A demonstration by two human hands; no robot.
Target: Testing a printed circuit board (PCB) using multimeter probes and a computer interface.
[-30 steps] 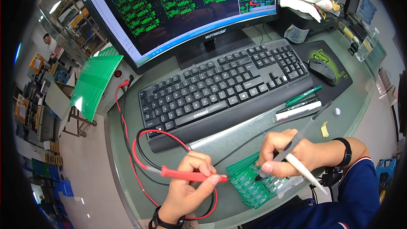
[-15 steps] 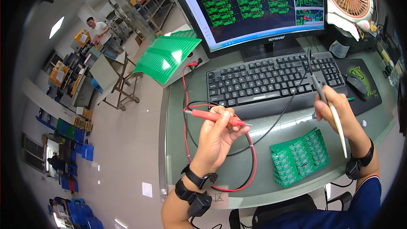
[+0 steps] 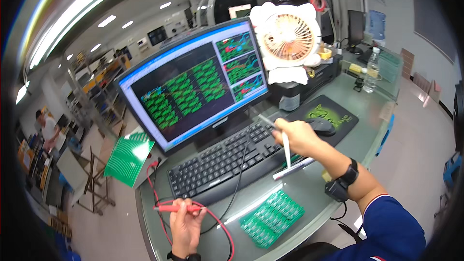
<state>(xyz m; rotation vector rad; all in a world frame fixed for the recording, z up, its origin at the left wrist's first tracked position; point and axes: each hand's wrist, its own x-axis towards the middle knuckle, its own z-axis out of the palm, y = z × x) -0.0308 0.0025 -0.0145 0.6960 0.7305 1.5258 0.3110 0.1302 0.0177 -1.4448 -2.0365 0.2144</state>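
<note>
Probing looks paused: the green circuit board panel (image 3: 271, 218) lies untouched in front of the keyboard (image 3: 226, 160). A red probe (image 3: 177, 208) is gripped by the left hand (image 3: 185, 221) left of the panel, while a slim, seemingly black probe (image 3: 268, 123) is pinched by the right hand (image 3: 300, 137) above the keyboard

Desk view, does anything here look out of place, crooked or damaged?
Nothing looks damaged or spilled. The green circuit panel lies askew near the desk's front edge, and a second green panel leans off the desk's left side. The left hand holds a red probe; the right hand holds the other probe above the keyboard.
</note>
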